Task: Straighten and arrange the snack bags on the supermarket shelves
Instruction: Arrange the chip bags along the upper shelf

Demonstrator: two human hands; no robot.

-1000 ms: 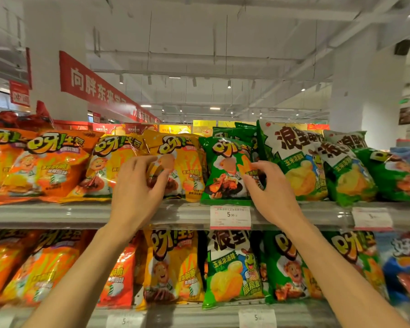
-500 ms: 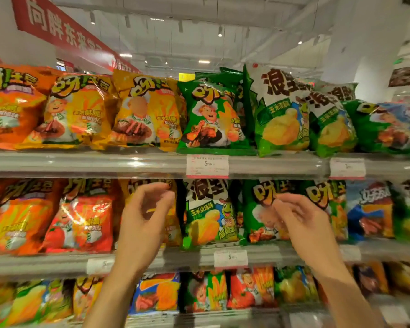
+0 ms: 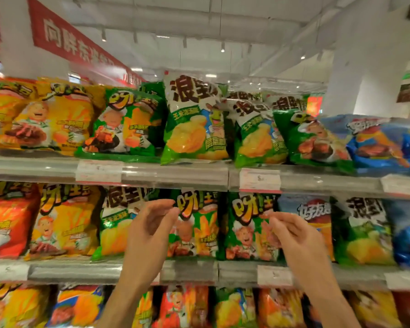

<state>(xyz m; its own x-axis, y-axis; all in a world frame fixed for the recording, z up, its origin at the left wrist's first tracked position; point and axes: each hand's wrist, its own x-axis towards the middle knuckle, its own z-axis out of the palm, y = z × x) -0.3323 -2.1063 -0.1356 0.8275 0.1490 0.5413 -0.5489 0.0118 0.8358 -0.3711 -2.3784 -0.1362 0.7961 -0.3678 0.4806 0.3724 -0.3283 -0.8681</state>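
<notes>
Both hands are raised in front of the middle shelf [image 3: 189,271]. The left hand [image 3: 149,230] is held with its back to the camera, fingers loosely bent and thumb near the fingertips, and nothing is held in it; it is seen in front of the gap between a green-and-white bag [image 3: 118,223] and a green bag [image 3: 197,226]. The right hand [image 3: 296,237] is turned the same way, fingers relaxed and slightly curled toward the left, with nothing gripped; its fingertips [image 3: 273,217] lie over the right edge of a second green bag [image 3: 249,228], though contact cannot be confirmed because the frame is blurred by motion.

The snack bags are stood upright in rows on three shelves. On the top shelf [image 3: 175,176] yellow bags [image 3: 50,119] are placed at the left, then a green bag with a chef figure [image 3: 126,124], a tall white-and-green bag [image 3: 194,121], a tilted white-and-green bag [image 3: 256,131], a leaning green bag [image 3: 315,138] and blue bags [image 3: 379,143]. On the middle shelf a red bag [image 3: 7,221] and a yellow bag [image 3: 66,221] are set at the left, and a blue-and-orange bag [image 3: 315,214] just right of the right hand. Price tags [image 3: 259,180] are clipped to the shelf edges. A red banner [image 3: 69,41] is hung above at the left, and a white pillar [image 3: 369,55] stands at the right.
</notes>
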